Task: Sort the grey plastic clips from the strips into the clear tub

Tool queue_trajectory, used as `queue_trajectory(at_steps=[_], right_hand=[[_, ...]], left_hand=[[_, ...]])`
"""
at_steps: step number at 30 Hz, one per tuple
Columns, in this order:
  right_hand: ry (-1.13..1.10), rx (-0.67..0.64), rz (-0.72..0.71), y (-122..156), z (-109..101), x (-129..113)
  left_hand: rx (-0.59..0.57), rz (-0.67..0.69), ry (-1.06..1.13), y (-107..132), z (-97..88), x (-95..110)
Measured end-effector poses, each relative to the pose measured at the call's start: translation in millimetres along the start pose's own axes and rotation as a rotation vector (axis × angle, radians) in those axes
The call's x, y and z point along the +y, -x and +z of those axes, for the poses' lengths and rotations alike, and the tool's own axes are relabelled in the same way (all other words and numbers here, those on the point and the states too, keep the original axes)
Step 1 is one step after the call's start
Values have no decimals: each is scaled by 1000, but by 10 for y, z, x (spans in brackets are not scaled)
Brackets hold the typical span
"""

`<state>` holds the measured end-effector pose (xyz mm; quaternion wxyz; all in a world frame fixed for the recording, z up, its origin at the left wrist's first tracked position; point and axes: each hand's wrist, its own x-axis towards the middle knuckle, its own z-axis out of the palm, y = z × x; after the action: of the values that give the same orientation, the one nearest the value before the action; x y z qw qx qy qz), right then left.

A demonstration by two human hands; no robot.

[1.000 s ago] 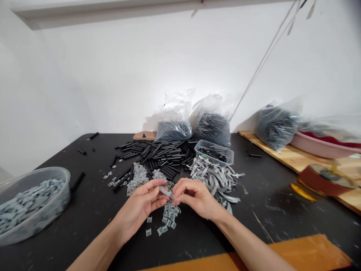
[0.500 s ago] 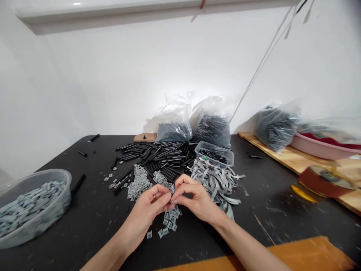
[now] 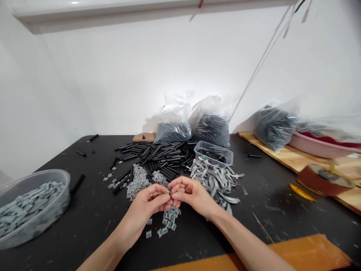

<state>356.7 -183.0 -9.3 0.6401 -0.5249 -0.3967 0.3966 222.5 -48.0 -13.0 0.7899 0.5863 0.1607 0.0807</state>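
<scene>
My left hand (image 3: pixel 148 205) and my right hand (image 3: pixel 191 195) meet fingertip to fingertip above the black table (image 3: pixel 84 222). Both are pinched shut on a small dark part (image 3: pixel 170 192) that is mostly hidden between the fingers. Under them lie small grey clips (image 3: pixel 168 219). Just beyond sit a second heap of grey clips (image 3: pixel 138 181), a pile of black tubes (image 3: pixel 160 156) and a pile of grey strips (image 3: pixel 214 178).
A clear tub of grey pieces (image 3: pixel 31 205) stands at the left. A small clear tray (image 3: pixel 217 152) sits behind the strips. Plastic bags (image 3: pixel 194 126) line the wall. At the right are a wooden board (image 3: pixel 296 158), a pink basin (image 3: pixel 321 145) and a tape roll (image 3: pixel 324 178).
The grey strip seen between my fingers a second ago is no longer visible. Both hands have closed tighter together and shifted slightly away from me.
</scene>
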Motion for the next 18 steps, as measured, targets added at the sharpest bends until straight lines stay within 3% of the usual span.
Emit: queue_trajectory(at_steps=[3,6,9,14,18], right_hand=[[63,88,12,-25,-53,3],[132,210,-28,-48,-145,-23],[221,285,-63,-61,-218,-46],[305,272,-78,-68,-223,-10],[353,249,-60,-66,-184,33]], left_hand=[[119,39,-212,-12,-108,62],[255,196,-516,-34,-233,142],[238,333,-821,-73,-275,147],[263,618,-1289,-241,-259,12],[298,636,-1401,-388,-335,-45]])
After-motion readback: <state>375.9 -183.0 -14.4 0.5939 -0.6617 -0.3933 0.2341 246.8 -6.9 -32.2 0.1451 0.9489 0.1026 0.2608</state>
